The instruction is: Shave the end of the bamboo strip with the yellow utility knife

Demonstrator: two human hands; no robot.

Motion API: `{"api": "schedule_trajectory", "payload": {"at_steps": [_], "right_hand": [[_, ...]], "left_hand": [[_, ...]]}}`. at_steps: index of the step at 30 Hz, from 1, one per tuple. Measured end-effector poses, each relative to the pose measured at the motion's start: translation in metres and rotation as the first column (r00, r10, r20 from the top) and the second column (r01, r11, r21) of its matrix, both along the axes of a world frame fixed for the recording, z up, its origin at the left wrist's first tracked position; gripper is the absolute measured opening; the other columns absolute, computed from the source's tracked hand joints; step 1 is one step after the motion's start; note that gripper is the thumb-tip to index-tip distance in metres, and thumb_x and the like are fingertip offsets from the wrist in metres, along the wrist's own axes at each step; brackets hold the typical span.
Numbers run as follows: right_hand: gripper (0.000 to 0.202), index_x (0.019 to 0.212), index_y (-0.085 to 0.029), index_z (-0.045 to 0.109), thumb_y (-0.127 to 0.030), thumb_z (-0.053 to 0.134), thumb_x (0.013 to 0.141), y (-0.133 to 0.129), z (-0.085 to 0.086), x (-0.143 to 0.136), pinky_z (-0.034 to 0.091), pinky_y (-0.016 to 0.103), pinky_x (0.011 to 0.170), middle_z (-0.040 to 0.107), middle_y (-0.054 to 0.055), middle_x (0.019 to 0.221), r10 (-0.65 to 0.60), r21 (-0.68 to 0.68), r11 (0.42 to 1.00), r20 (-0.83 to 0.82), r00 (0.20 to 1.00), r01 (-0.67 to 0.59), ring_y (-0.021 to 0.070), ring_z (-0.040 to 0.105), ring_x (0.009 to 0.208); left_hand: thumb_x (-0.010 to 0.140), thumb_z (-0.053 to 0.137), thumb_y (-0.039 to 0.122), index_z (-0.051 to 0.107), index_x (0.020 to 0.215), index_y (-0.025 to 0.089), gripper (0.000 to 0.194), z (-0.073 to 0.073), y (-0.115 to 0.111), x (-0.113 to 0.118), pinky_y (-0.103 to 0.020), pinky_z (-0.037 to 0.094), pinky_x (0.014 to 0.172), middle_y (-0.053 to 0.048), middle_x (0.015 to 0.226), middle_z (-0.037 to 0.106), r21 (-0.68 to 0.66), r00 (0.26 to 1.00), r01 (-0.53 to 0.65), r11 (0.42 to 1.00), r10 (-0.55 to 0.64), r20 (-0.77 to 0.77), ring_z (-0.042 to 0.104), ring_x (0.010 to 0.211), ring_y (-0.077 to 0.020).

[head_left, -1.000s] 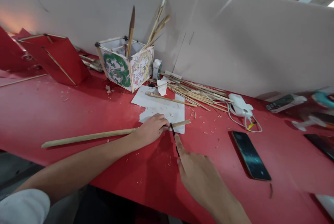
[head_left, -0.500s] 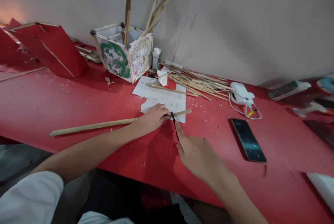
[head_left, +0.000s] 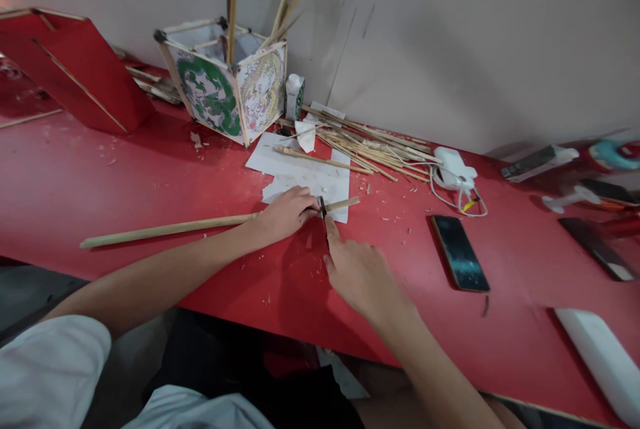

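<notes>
A long pale bamboo strip (head_left: 170,230) lies across the red table, its right end over torn white paper (head_left: 300,179). My left hand (head_left: 286,214) is closed around the strip near that end. In my right hand (head_left: 357,269) is a dark, narrow knife (head_left: 325,217), its blade resting across the strip just right of my left fingertips. My right index finger stretches along the back of the knife. Small shavings are scattered around both hands.
Behind the paper lie thin bamboo sticks (head_left: 370,146), and a dragon-painted lantern frame (head_left: 215,92) with sticks standing in it. A red lantern (head_left: 95,72) is at the left. On the right are a phone (head_left: 459,253), a white charger (head_left: 454,168) and a white case (head_left: 595,356).
The camera view has shifted slightly, so the table objects appear further left and higher. Both hands keep their hold, with the knife still across the strip.
</notes>
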State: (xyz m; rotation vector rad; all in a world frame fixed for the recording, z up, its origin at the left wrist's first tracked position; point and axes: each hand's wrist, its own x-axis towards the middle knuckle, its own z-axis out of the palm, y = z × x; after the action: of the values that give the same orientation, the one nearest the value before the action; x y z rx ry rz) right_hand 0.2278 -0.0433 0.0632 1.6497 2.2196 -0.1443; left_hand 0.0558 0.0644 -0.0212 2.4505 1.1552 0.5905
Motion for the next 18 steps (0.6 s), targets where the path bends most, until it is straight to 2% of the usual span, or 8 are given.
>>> {"api": "schedule_trajectory", "payload": {"at_steps": [6, 12, 18], "right_hand": [[0.075, 0.164, -0.006, 0.015, -0.018, 0.048, 0.097, -0.007, 0.003, -0.003, 0.049, 0.032, 0.060, 0.074, 0.012, 0.079, 0.012, -0.068, 0.998, 0.032, 0.999, -0.010, 0.0255, 0.073, 0.073], [0.079, 0.165, -0.010, 0.006, -0.014, 0.044, 0.097, 0.000, 0.004, 0.000, 0.048, 0.031, 0.060, 0.074, 0.011, 0.081, 0.018, -0.017, 1.000, 0.023, 1.000, -0.017, 0.0247, 0.073, 0.071], [0.081, 0.165, -0.009, 0.007, -0.015, 0.046, 0.095, -0.004, 0.011, 0.001, 0.047, 0.031, 0.060, 0.074, 0.011, 0.078, 0.030, -0.064, 0.997, -0.013, 0.999, -0.031, 0.0258, 0.073, 0.072]], "left_hand": [[0.098, 0.059, 0.021, 0.071, 0.101, 0.020, 0.013, 0.002, -0.001, 0.000, -0.034, 0.048, 0.088, -0.004, 0.097, 0.065, 0.000, 1.000, 0.003, 1.000, -0.003, 0.003, 0.060, 0.100, -0.0203], [0.097, 0.060, 0.018, 0.072, 0.100, 0.021, 0.012, 0.002, -0.002, 0.000, -0.034, 0.049, 0.087, -0.004, 0.096, 0.065, 0.004, 1.000, -0.020, 1.000, 0.020, -0.004, 0.061, 0.100, -0.0206], [0.099, 0.057, 0.022, 0.071, 0.101, 0.020, 0.014, 0.006, -0.003, 0.001, -0.033, 0.049, 0.088, -0.004, 0.099, 0.066, 0.005, 1.000, -0.007, 1.000, 0.008, -0.027, 0.060, 0.101, -0.0200]]}}
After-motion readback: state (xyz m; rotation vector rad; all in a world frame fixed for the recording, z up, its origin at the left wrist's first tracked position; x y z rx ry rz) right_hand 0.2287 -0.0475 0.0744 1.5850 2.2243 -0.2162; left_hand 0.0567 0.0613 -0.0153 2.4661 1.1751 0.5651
